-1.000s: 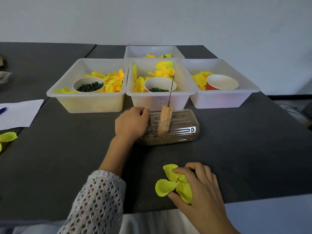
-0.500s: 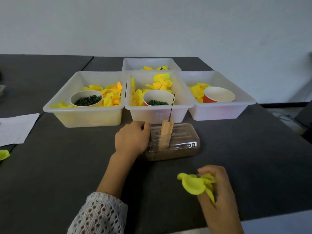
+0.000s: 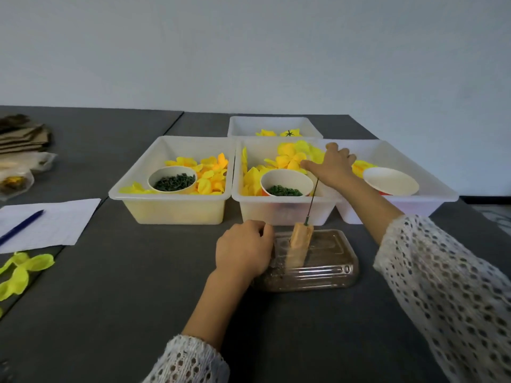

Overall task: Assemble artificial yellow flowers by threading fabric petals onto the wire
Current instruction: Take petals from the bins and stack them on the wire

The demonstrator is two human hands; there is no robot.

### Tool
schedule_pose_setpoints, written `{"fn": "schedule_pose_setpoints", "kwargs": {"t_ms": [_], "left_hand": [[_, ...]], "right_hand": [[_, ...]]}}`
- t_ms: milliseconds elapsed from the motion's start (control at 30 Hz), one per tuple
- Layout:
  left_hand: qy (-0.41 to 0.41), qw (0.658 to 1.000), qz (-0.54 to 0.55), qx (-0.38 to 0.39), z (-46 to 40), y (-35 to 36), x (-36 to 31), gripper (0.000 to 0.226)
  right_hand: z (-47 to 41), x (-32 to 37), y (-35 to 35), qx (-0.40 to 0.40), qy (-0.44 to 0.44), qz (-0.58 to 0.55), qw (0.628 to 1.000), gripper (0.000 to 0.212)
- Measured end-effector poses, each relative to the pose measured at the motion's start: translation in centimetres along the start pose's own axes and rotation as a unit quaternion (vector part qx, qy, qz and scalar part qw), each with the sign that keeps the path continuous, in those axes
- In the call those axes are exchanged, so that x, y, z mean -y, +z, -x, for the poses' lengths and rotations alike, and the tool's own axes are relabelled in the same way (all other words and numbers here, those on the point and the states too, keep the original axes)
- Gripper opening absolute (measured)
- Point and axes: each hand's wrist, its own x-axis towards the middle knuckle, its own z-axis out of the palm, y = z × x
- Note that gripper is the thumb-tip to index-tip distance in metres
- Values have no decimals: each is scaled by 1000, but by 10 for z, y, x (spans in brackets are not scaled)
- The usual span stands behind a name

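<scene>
Over the middle bin (image 3: 284, 208) the right hand (image 3: 331, 165) now reaches for petals (image 3: 290, 157) with fingers spread and nothing held, the yellow bunch from a second ago gone, while the left hand (image 3: 243, 248) grips the tray (image 3: 326, 269) under the bare wire (image 3: 312, 201), so threading hasn't started.

The right hand (image 3: 333, 167) reaches over the middle translucent plastic bin (image 3: 282, 208), fingertips (image 3: 304, 163) touching the yellow fabric petals (image 3: 290, 156) behind the white paper cup of green bits (image 3: 286, 183). Just right of the left hand's (image 3: 243, 248) fingers lies a clear plastic lidded box (image 3: 326, 266), bearing a wooden block (image 3: 300, 241) holding the thin dark wire (image 3: 312, 201).
</scene>
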Motion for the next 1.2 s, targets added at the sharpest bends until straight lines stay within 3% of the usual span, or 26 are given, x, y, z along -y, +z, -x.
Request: {"fn": "schedule_pose_setpoints", "kwargs": {"t_ms": [100, 267, 367, 467, 600, 800, 900, 1033, 1133, 1200], "left_hand": [[3, 1000, 5, 7, 0, -2, -1, 47], [5, 1000, 0, 21, -1, -3, -2, 46], [28, 998, -40, 38, -5, -6, -5, 43], [82, 992, -89, 45, -6, -9, -9, 36], [125, 987, -78, 59, -10, -11, -7, 43], [185, 978, -67, 74, -20, -15, 1, 47], [198, 975, -97, -20, -31, -23, 4, 37], [130, 971, -86, -180, -66, -50, 20, 20], [44, 967, -102, -228, -98, -73, 49, 25], [-13, 967, -138, -216, -116, -84, 73, 28]], "right_hand": [[-3, -2, 0, 26, -7, -13, 1000, 80], [49, -27, -12, -156, -95, -151, 972, 28], [99, -44, -16, -211, -119, -253, 937, 22], [140, -57, -6, -171, -119, -304, 930, 28], [165, -74, 9, -85, -56, -384, 918, 33], [164, -87, 12, 17, 57, -506, 861, 26], [160, -89, 11, 7, 78, -498, 864, 26], [157, -91, 13, 8, 77, -483, 872, 27], [157, -90, 15, -2, 70, -480, 875, 28], [157, -91, 16, -4, 68, -477, 876, 27]]}}
